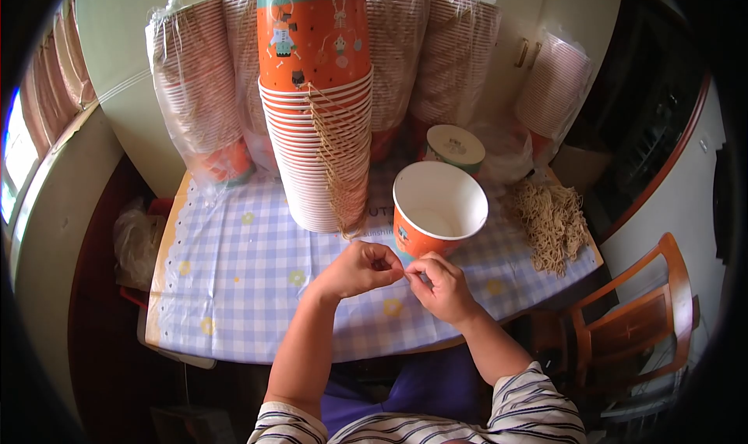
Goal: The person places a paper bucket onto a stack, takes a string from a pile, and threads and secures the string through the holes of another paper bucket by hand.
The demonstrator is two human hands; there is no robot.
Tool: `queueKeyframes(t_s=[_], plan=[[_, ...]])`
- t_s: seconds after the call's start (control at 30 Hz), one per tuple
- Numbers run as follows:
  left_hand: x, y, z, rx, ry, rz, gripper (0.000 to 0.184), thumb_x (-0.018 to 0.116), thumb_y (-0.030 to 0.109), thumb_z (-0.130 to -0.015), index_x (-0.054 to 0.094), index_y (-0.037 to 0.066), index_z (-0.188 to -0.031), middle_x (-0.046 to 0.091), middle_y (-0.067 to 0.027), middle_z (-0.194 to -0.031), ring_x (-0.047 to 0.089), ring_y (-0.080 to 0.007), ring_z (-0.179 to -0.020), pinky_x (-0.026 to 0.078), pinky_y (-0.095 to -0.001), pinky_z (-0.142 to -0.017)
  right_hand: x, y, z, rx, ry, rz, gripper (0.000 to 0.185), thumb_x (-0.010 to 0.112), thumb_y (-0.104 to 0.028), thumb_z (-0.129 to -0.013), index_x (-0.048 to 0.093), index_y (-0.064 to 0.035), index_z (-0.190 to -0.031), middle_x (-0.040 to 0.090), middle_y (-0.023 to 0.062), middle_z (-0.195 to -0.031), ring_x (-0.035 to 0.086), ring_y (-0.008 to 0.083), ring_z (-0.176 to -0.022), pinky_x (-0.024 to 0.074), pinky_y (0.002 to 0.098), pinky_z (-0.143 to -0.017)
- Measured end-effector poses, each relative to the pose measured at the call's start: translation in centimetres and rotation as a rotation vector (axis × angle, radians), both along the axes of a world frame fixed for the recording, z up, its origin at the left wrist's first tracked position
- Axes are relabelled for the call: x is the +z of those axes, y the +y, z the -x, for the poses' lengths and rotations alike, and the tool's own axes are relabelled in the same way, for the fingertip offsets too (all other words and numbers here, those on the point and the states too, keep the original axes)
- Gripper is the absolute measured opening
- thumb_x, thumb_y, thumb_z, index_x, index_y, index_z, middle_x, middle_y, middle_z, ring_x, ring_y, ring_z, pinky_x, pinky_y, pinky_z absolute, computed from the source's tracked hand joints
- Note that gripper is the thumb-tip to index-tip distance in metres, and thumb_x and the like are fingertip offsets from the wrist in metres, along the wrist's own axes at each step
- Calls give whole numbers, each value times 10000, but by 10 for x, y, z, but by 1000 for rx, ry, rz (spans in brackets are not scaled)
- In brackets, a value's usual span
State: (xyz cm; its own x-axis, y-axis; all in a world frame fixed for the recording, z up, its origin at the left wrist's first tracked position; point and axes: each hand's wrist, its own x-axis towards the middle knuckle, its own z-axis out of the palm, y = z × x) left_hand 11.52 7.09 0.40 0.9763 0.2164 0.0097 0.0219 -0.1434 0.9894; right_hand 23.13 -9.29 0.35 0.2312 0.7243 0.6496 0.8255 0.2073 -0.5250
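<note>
My left hand (365, 269) and my right hand (441, 286) meet fingertip to fingertip above the table's front half. Both are closed in a pinch; what they hold, if anything, is too small to make out. Just beyond them, an orange paper bucket (439, 201) stands with its white inside facing up. Left of it rises a tall stack of nested paper buckets (312, 155), the top one upside down with a green band and cartoon figures. Tan cord loops (336, 155) hang down the stack's right side. A heap of tan cords (550, 226) lies at the right.
Several plastic-wrapped bucket stacks (199, 85) line the back, against pale cabinet doors. A round pale-topped container (455, 148) sits behind the open bucket. A checked tablecloth (234, 288) covers the table. A wooden chair (631, 311) stands at the right, a plastic bag (136, 245) at the left.
</note>
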Motion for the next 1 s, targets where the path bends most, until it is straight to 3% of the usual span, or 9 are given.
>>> queueKeyframes(t_s=[0.13, 0.3, 0.4, 0.53, 0.73, 0.77, 0.87, 0.9, 1.0], plan=[[13, -9, 3, 63, -15, -78, 59, 707, 44, -777, 687, 29, -831, 643, 13, -747, 547, -53, -680, 447, -221, -620, 8, -1, -4, -23, -188, -15, 150, 673, -5, -774, 574, -51, -878, 571, 68, -754, 609, 256, -656, 497, 361, -573], [15, -19, 1, 174, -262, -254, 72, 718, 21, -731, 692, 37, -796, 640, -22, -722, 557, -96, -645, 449, -243, -589, 33, -4, -11, -1, -325, -41, 154, 682, -13, -749, 584, -44, -863, 565, 63, -747, 596, 251, -630, 498, 357, -573], [12, -21, -4, 279, -488, -442, 91, 720, 1, -717, 687, 32, -796, 628, -31, -717, 554, -118, -627, 452, -252, -577, 48, 0, -17, 39, -311, -33, 143, 673, -5, -746, 592, -39, -858, 565, 71, -742, 592, 250, -627, 491, 353, -573], [12, -19, -13, 453, -692, -704, 160, 724, -8, -699, 685, 25, -850, 595, -58, -688, 577, -167, -619, 475, -279, -565, 68, 13, -30, 104, -89, 154, 87, 665, -17, -744, 605, -30, -807, 577, 80, -726, 594, 228, -642, 472, 334, -580], [25, 2, -39, 723, -539, -388, 140, 662, 27, -804, 668, 16, -943, 607, -57, -733, 583, -133, -644, 483, -261, -604, 84, 65, -86, 24, 47, 290, 90, 636, -94, -765, 637, -4, -758, 653, 119, -746, 636, 230, -686, 491, 330, -643], [14, 14, -48, 679, -477, -219, 183, 620, 74, -863, 655, -7, -1024, 628, -69, -764, 585, -111, -676, 485, -253, -621, 80, 75, -97, -5, 40, 328, 100, 631, -103, -762, 647, -4, -767, 660, 127, -751, 643, 239, -697, 495, 336, -652], [8, 34, -68, 625, -327, 40, 237, 596, 91, -886, 639, -23, -1089, 653, -92, -813, 597, -105, -711, 491, -254, -622, 71, 95, -118, -71, 18, 414, 141, 614, -125, -752, 672, -3, -794, 676, 150, -773, 658, 269, -733, 505, 358, -679], [10, 34, -72, 625, -307, -72, 251, 568, 127, -925, 624, -16, -1122, 614, -36, -759, 532, -72, -602, 434, -218, -525, 71, 99, -119, -77, 13, 432, 154, 606, -130, -749, 679, -5, -801, 679, 158, -783, 660, 282, -745, 507, 369, -688], [4, 43, -86, 554, -236, -111, 249, 549, 127, -936, 632, -27, -1113, 628, -48, -775, 551, -83, -621, 441, -225, -534, 70, 105, -119, -78, -42, 416, 169, 587, -131, -744, 685, -9, -808, 681, 170, -799, 659, 315, -768, 510, 392, -706]])
